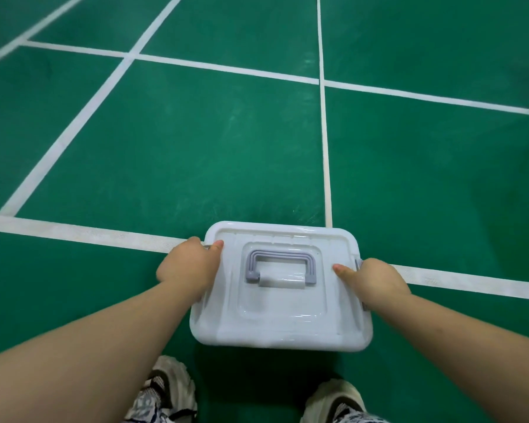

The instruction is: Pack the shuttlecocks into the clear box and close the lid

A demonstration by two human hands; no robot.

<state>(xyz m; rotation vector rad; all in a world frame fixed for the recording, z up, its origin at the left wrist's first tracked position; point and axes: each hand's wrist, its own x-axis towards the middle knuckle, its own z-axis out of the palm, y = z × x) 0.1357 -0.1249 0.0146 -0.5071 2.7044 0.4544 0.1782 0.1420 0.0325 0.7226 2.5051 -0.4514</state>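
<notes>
The clear box [280,325] is in front of me above the green court floor, with its whitish lid on top and a grey handle [280,265] lying flat in the lid's recess. My left hand [188,265] grips the box's left side, thumb on the lid's edge. My right hand [376,280] grips the right side at a grey latch, thumb on the lid. No shuttlecocks show; the box's inside is hidden by the lid.
Green court floor [196,148] with white lines stretches all around. A white line [74,232] runs across just behind the box. My two shoes [168,392] stand below the box at the frame's bottom.
</notes>
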